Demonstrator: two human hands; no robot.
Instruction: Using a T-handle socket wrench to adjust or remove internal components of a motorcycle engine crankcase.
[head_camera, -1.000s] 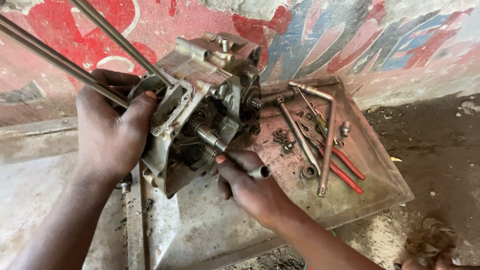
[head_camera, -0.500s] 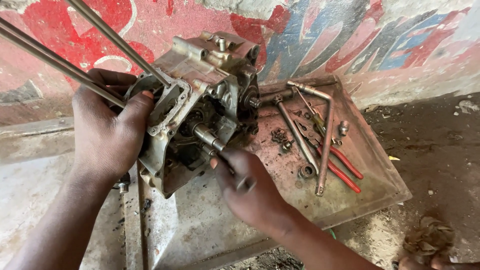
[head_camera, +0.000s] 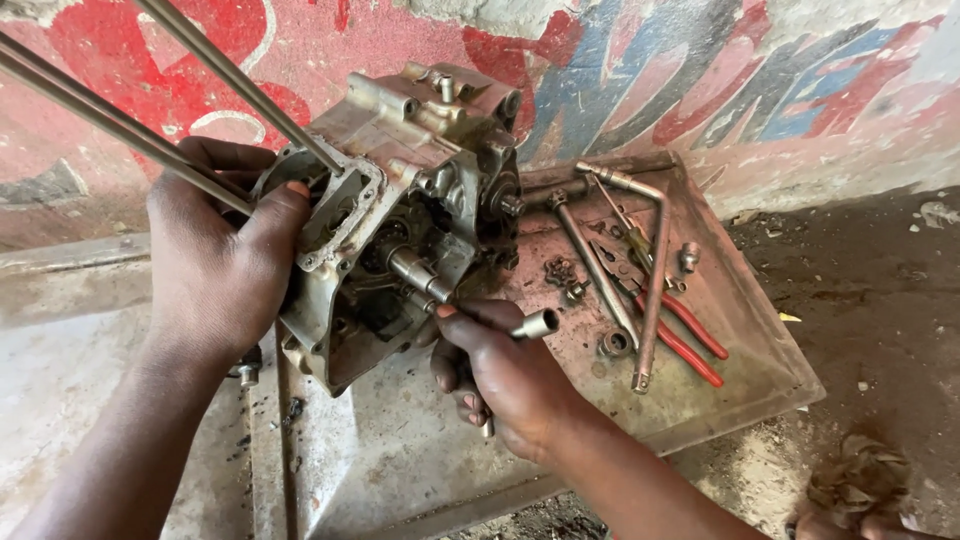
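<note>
Left hand (head_camera: 215, 265) clamps the engine case (head_camera: 400, 210), tilted up at centre frame. Right hand (head_camera: 500, 375) at five o'clock grips a socket wrench (head_camera: 530, 325) beside the shaft (head_camera: 420, 275). Looks like bolt work; next, seat the socket squarely.

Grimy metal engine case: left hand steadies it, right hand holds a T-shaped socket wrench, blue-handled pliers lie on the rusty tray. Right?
Not quite. In the head view the pliers on the rusty tray have red handles, not blue. Left hand on the engine case and right hand holding the socket wrench stand.
</note>
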